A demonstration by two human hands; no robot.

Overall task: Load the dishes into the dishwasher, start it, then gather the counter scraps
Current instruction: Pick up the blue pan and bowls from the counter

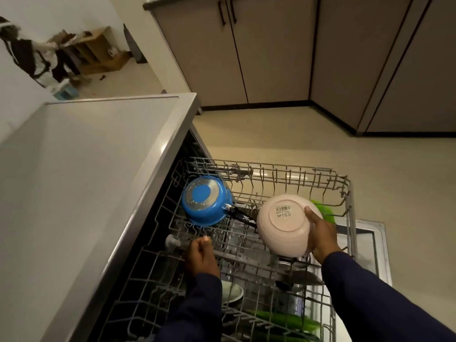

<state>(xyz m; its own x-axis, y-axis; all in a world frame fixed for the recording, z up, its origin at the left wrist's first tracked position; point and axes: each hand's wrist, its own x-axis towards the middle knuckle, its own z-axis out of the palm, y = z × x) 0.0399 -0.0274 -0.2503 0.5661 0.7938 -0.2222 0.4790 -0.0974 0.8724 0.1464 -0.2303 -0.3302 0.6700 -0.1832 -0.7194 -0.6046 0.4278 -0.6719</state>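
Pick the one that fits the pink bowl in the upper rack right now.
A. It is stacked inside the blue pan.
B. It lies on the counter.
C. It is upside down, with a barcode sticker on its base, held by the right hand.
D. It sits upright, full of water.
C: the pink bowl shows its stickered base upward, and the right hand grips its rim over the rack.

We look steeply down from head height (one wide-angle view) onto the pulled-out upper rack (249, 243), close below us.
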